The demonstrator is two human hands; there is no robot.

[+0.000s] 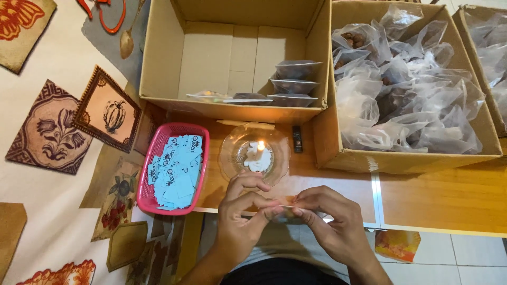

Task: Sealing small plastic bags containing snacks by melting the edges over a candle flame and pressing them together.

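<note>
Far right, a cardboard box [369,155] brims with crinkled clear bags. Left, a pink plastic basket [150,163] holds blue paper slips [177,171]. Nearest, the left hand [240,219] and right hand [330,221] pinch a small clear packet [289,210] between their fingertips, just below a round glass dish [232,153] with a lit candle [259,153].

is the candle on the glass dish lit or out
Lit: a small bright flame shows atop the white candle, which stands in the clear glass dish.

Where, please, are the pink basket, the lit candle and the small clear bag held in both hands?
pink basket [196,131]: head view, on its far right rim.
lit candle [260,150]: head view, on its white wax body.
small clear bag [288,210]: head view, on its edge between the fingers.
</note>
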